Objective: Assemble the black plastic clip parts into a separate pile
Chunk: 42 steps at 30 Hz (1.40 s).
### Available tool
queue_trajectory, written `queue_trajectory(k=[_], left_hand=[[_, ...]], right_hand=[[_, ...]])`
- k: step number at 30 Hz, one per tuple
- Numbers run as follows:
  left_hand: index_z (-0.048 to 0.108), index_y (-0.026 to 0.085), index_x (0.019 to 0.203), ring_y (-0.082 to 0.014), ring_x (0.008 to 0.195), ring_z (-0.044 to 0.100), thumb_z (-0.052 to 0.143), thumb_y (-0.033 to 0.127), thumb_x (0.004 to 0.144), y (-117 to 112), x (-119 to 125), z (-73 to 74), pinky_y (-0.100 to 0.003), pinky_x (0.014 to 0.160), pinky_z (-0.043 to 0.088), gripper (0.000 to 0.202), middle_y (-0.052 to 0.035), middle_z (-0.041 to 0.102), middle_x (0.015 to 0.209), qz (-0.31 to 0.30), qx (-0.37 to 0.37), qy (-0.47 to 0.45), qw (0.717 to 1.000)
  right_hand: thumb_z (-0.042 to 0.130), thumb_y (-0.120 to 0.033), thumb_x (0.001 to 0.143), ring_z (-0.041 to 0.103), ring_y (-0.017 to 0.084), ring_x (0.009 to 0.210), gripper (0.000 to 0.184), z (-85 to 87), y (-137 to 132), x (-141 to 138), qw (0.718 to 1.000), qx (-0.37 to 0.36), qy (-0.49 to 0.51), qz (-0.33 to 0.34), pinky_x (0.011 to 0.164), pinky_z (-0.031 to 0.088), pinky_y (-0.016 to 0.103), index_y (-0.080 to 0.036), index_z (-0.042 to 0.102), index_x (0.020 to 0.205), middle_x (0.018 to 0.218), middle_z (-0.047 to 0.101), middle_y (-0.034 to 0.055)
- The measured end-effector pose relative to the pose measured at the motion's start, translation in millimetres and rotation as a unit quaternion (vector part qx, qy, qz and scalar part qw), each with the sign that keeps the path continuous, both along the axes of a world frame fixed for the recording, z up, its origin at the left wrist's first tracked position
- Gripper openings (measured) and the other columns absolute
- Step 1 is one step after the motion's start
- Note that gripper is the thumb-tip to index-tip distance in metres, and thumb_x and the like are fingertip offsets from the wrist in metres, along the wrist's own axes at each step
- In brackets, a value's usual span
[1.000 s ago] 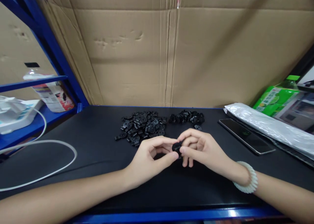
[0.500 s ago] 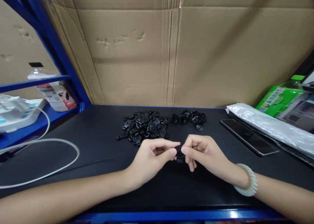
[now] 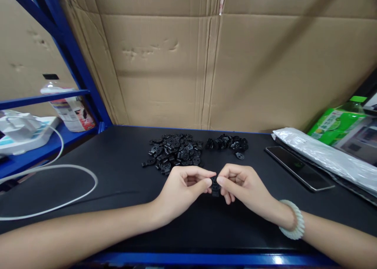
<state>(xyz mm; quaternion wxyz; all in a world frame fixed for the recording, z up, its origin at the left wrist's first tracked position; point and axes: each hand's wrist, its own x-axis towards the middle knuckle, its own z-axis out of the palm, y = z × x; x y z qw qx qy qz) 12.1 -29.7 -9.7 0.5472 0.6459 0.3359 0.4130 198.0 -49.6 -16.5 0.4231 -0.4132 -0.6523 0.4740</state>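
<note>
My left hand [image 3: 182, 190] and my right hand [image 3: 241, 184] meet fingertip to fingertip over the black table [image 3: 118, 174]. Between them both pinch a small black plastic part [image 3: 215, 185], mostly hidden by the thumbs and forefingers. A white bead bracelet [image 3: 291, 224] sits on my right wrist. Just beyond my left hand lies a large pile of flat black round parts [image 3: 172, 153]. A smaller pile of black parts [image 3: 226, 142] lies behind my right hand, with one loose part [image 3: 240, 156] beside it.
A dark phone [image 3: 299, 167] lies to the right, next to a clear plastic bag [image 3: 324, 155] and a green packet [image 3: 332, 123]. A white cable [image 3: 59, 169] loops at left. A bottle [image 3: 70, 108] stands on the blue shelf. Cardboard [image 3: 206, 64] walls the back.
Both hands stay together on the small part with only slight finger shifts. The view has drifted a little, so everything sits slightly further right in the frame.
</note>
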Motion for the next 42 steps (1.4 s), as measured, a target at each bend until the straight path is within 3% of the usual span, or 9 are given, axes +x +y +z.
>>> queue_trajectory(k=[5,13,17,21,25,27,33,37,42], left_hand=[[0.074,0.013,0.092,-0.017,0.069,0.07,0.067,0.02,0.077,7,-4,9.2,-0.028,0.068,0.059,0.018,-0.0043,0.074,0.074,0.008,0.05,0.019,0.999],[0.075,0.014,0.096,-0.019,0.075,0.07,0.065,0.025,0.078,66,-53,58.6,-0.027,0.07,0.054,0.023,-0.0068,0.076,0.084,0.236,0.229,0.169,0.929],[0.076,0.014,0.091,-0.0212,0.069,0.07,0.062,0.02,0.077,96,-71,55.5,-0.032,0.069,0.056,0.021,-0.0074,0.076,0.075,0.221,0.263,0.296,0.891],[0.075,0.016,0.091,-0.0249,0.091,0.067,0.058,0.013,0.076,94,-66,43.2,-0.042,0.088,0.05,0.023,-0.0097,0.074,0.097,0.224,0.327,0.31,0.864],[0.073,0.018,0.092,-0.0213,0.102,0.061,0.056,0.011,0.079,62,-41,29.7,-0.037,0.097,0.045,0.023,-0.0064,0.071,0.103,0.151,0.405,0.288,0.854],[0.072,0.016,0.092,-0.0203,0.099,0.061,0.053,0.008,0.081,42,-27,19.3,-0.035,0.092,0.048,0.024,-0.0079,0.07,0.101,0.059,0.457,0.253,0.851],[0.069,0.015,0.099,-0.0198,0.103,0.055,0.05,0.005,0.084,10,-9,-9.4,-0.033,0.093,0.048,0.026,-0.0085,0.065,0.107,-0.116,0.458,0.237,0.849],[0.068,0.015,0.1,-0.0205,0.107,0.053,0.05,0.004,0.085,9,-9,-12.6,-0.035,0.096,0.046,0.027,-0.0091,0.064,0.111,-0.126,0.445,0.226,0.857],[0.067,0.016,0.102,-0.0196,0.105,0.055,0.05,0.003,0.085,8,-8,-9.2,-0.035,0.096,0.046,0.028,-0.0079,0.065,0.109,-0.123,0.427,0.205,0.872]], right_hand=[[0.063,-0.042,0.084,0.054,0.009,0.048,0.027,0.5,6,5,1.0,0.009,0.013,0.014,0.047,0.045,0.021,-0.017,0.059,0.076,0.063,0.06,-0.0011],[0.053,-0.041,0.091,0.057,0.01,0.053,0.031,-1.7,16,20,0.999,0.023,0.026,-0.002,0.051,0.046,0.022,-0.016,0.061,0.076,0.067,0.061,0.0012],[0.053,-0.04,0.092,0.057,0.01,0.054,0.029,-1.5,16,22,0.999,0.035,0.018,-0.011,0.053,0.046,0.023,-0.017,0.062,0.076,0.068,0.061,0.0011],[0.052,-0.04,0.092,0.057,0.011,0.055,0.028,8.3,19,28,0.996,0.074,-0.002,-0.049,0.053,0.047,0.023,-0.017,0.061,0.078,0.07,0.062,0.0024],[0.056,-0.036,0.089,0.057,0.011,0.055,0.018,24.1,35,51,0.983,0.133,-0.062,-0.11,0.052,0.047,0.024,-0.019,0.058,0.094,0.074,0.062,0.0018],[0.056,-0.033,0.087,0.057,0.011,0.055,0.016,28.9,46,68,0.968,0.161,-0.149,-0.124,0.053,0.047,0.024,-0.019,0.056,0.096,0.076,0.062,0.0018],[0.051,-0.013,0.08,0.055,0.013,0.06,0.026,21.2,67,102,0.845,0.276,-0.443,-0.115,0.061,0.045,0.028,-0.02,0.061,0.103,0.09,0.064,0.005],[0.054,-0.018,0.082,0.056,0.015,0.068,0.028,10.7,72,99,0.851,0.28,-0.431,-0.107,0.063,0.046,0.029,-0.021,0.06,0.11,0.103,0.059,0.0072],[0.054,-0.021,0.085,0.054,0.015,0.068,0.009,9.2,72,92,0.86,0.298,-0.391,-0.139,0.066,0.046,0.03,-0.019,0.062,0.085,0.091,0.057,0.0054]])
